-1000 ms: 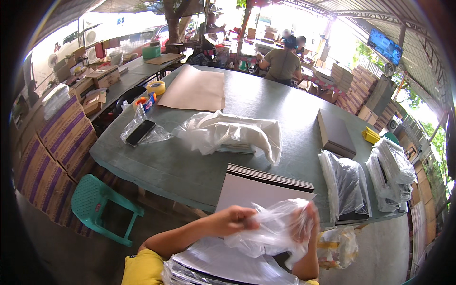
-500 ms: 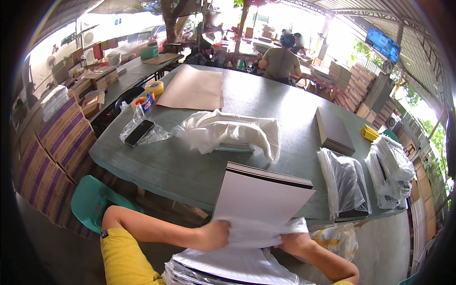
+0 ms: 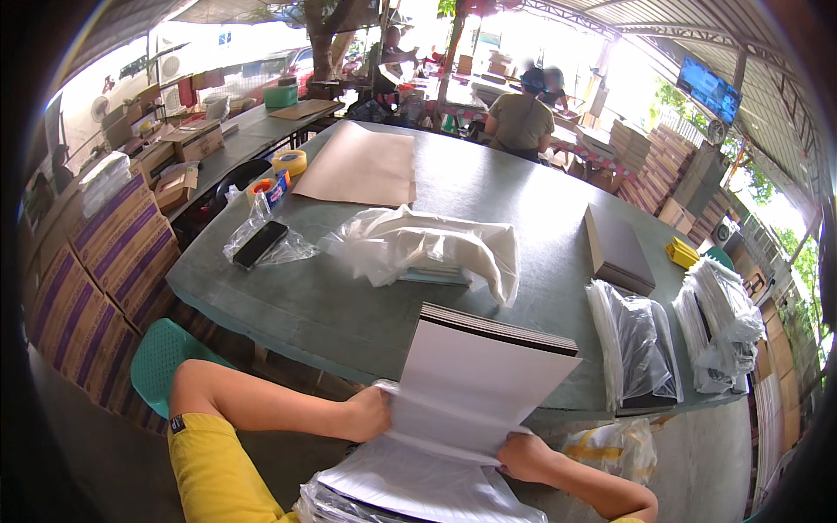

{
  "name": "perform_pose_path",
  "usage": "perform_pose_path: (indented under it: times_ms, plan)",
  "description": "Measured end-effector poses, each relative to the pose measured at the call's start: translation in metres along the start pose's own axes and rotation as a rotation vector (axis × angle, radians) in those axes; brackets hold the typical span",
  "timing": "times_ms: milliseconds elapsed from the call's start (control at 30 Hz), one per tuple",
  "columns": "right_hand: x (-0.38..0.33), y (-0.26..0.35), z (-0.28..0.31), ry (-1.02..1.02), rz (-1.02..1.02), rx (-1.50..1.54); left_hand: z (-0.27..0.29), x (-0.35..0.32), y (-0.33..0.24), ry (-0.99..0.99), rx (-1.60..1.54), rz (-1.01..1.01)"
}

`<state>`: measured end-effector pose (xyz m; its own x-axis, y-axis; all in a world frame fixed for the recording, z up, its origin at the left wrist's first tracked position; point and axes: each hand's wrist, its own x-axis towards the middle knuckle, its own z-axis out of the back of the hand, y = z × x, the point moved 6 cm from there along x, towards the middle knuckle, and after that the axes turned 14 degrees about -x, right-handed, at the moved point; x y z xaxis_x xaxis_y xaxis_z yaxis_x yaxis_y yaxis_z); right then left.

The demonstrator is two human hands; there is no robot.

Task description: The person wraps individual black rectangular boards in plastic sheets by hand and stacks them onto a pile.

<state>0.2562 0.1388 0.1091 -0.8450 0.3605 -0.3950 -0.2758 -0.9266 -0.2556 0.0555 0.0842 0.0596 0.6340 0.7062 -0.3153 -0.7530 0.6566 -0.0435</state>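
Observation:
A stack of boards with a white top face (image 3: 488, 353) and dark edges leans upright at the table's near edge. Clear plastic, apparently a bag (image 3: 449, 429), wraps its lower part. My left hand (image 3: 370, 413) is closed on the plastic at the left side of the stack. On the right side, my right hand (image 3: 526, 456) pinches the plastic lower down. Beneath both hands, close to my body, lies a pile of plastic bags (image 3: 410, 479). The bottom of the stack is hidden by the plastic.
On the table (image 3: 305, 296) lie a crumpled white plastic bag (image 3: 436, 235), a phone (image 3: 261, 244), tape rolls (image 3: 288, 162), brown paper (image 3: 362, 166), a dark board stack (image 3: 621, 248) and bagged stacks (image 3: 641, 340). A green chair (image 3: 161, 366) and cartons (image 3: 113, 261) stand left. People work behind.
My left hand has moved left and slightly up, still gripping the plastic. The right hand has shifted a little left and down. The plastic between them looks spread wider.

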Motion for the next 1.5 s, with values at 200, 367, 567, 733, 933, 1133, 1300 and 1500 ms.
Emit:
perform_pose_path:
  times_ms: [200, 367, 567, 733, 933, 1133, 1300, 1500]
  plan:
    - [-0.035, -0.101, 0.057, -0.721, -0.606, 0.702, 0.052, -0.003, -0.029, 0.109, -0.169, -0.022]
    - [-0.084, -0.138, 0.04, -1.472, -0.75, 1.053, 0.181, -0.059, -0.033, -0.801, -1.054, -0.393]
    - [-0.062, -0.095, 0.046, -1.159, -0.838, 0.53, 0.149, -0.09, 0.041, -1.629, -0.48, 0.518]
    - [-0.064, -0.108, 0.069, -1.181, -0.752, 0.322, 0.14, -0.062, 0.044, -1.36, -0.561, 0.395]
    - [-0.067, -0.121, 0.059, -1.18, -0.686, 0.467, 0.155, -0.05, 0.041, -1.238, -0.279, 0.225]
    - [-0.075, -0.131, 0.041, -1.12, -0.551, 1.076, 0.152, -0.056, 0.062, -1.233, -0.903, 0.165]
    - [-0.07, -0.126, -0.002, -1.02, -0.224, 1.866, 0.114, -0.044, 0.074, -0.816, -1.987, -0.063]
    - [-0.016, -0.055, -0.1, -0.55, 0.001, 2.233, -0.022, -0.021, 0.054, -0.344, -2.453, -0.11]
